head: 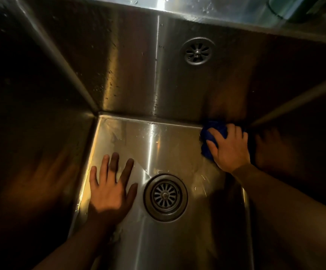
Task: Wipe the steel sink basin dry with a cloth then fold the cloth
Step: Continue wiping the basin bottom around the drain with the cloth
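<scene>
– Left hand (110,191), nearest the lens, lay flat w/ fingers spread on the floor of the brushed steel sink basin (168,149), just left of the round slotted steel drain strainer (165,197). Held nothing.
– And the cloth?
– Bunched dark-blue cloth (214,133) sat beyond the drain & to its right, in the floor's far corner, touching the back wall. Right hand (229,147) was on top, fingers curled over the wad, pressing it down.
– How'd it handle, you reckon?
– Soft, light, prob. damp. No stiffness, so it'd slump if lifted by one spot. Steel looked slick, so it should've slid easy. For folding I'd have spread it flat & pinched two corners, not the middle. Droplets (154,106) showed on the wall beyond the drain, so wiping wasn't done imo.
</scene>
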### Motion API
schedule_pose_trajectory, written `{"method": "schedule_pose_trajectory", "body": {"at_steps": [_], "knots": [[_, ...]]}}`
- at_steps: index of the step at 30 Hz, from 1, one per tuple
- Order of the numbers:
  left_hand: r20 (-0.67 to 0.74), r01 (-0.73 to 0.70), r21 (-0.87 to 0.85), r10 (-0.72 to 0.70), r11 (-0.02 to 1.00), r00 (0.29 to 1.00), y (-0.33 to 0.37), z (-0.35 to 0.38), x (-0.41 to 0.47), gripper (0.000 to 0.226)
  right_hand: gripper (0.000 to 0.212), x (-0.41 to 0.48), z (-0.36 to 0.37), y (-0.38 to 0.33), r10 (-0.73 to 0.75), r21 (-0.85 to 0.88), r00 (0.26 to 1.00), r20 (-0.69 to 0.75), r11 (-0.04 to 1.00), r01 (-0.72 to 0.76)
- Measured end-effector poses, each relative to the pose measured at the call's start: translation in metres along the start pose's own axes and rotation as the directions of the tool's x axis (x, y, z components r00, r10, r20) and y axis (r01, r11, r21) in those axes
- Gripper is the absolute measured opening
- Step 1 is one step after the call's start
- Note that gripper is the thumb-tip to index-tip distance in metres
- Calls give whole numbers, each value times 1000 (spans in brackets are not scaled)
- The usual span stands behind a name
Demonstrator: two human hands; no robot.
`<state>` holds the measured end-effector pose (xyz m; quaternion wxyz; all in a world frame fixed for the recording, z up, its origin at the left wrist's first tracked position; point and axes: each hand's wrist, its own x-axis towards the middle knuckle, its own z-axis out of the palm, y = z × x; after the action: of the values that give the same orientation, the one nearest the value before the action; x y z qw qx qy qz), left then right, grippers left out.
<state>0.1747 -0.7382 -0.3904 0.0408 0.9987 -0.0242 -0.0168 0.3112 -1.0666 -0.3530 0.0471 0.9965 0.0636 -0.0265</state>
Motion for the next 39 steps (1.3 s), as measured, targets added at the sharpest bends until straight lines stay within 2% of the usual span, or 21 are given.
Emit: {"method": "schedule_pose_trajectory", "body": {"at_steps": [3, 7, 8, 11, 14, 16, 18, 20, 22, 24, 25, 27, 30, 33, 35, 39], "knots": [[8, 8, -4, -8, 1000, 1000, 0, -3, 0, 66, 55, 1, -13, -5, -7, -5, 999, 46, 1000, 7], [36, 15, -3, -15, 1000, 999, 1, -6, 1, 67, 45, -45, -45, -36, 217, 205, 975, 46, 953, -222], [41, 15, -9, -15, 1000, 999, 0, -7, 1, 68, 45, -65, -55, -46, 200, 223, 979, 42, 953, -204], [35, 11, -45, -9, 999, 999, 1, -10, 1, 68, 47, -135, -85, -69, -53, 205, 998, 26, 978, 46], [14, 9, -75, -8, 997, 1000, 0, -11, 0, 67, 43, -200, -81, -77, -361, 11, 931, 58, 933, 361], [5, 12, -73, -12, 997, 1000, 0, -9, 0, 66, 34, -233, -69, -74, -442, -49, 895, 56, 894, 445], [-2, 18, -74, -18, 997, 1000, 0, -8, 0, 66, 42, -253, -58, -64, -480, 1, 870, 113, 876, 483], [-22, 25, -68, -26, 997, 999, 0, -6, 0, 66, 24, -254, -50, -56, -521, -2, 830, 200, 847, 532], [-35, 23, -61, -25, 998, 999, 0, -5, 0, 65, 23, -253, -34, -52, -539, -36, 811, 225, 828, 560], [-63, 17, -56, -20, 998, 998, 1, -3, 0, 65, 34, -251, -17, -51, -534, -44, 822, 200, 833, 551], [-75, 15, -51, -19, 999, 997, 1, -2, 0, 65, 34, -249, -7, -52, -538, -38, 831, 143, 836, 547], [-74, 15, -44, -18, 999, 997, 1, 1, -1, 67, 17, -241, -3, -56, -542, 9, 833, 107, 839, 544], [-76, 22, -34, -25, 999, 997, 0, 4, 0, 67, 58, -209, -1, -66, -412, 119, 886, 214, 911, 395], [-128, 0, -34, -4, 999, 992, 0, 6, 0, 65, 49, -154, -10, -76, -233, 140, 970, 76, 965, 221], [-183, -19, -32, 13, 999, 983, 0, 7, 0, 64, 41, -107, -12, -80, -175, 186, 984, -12, 967, 174], [-205, -32, -49, 21, 998, 979, 0, 6, 0, 63, 38, -18, -10, -82, -85, 220, 996, -39, 971, 91]]}}
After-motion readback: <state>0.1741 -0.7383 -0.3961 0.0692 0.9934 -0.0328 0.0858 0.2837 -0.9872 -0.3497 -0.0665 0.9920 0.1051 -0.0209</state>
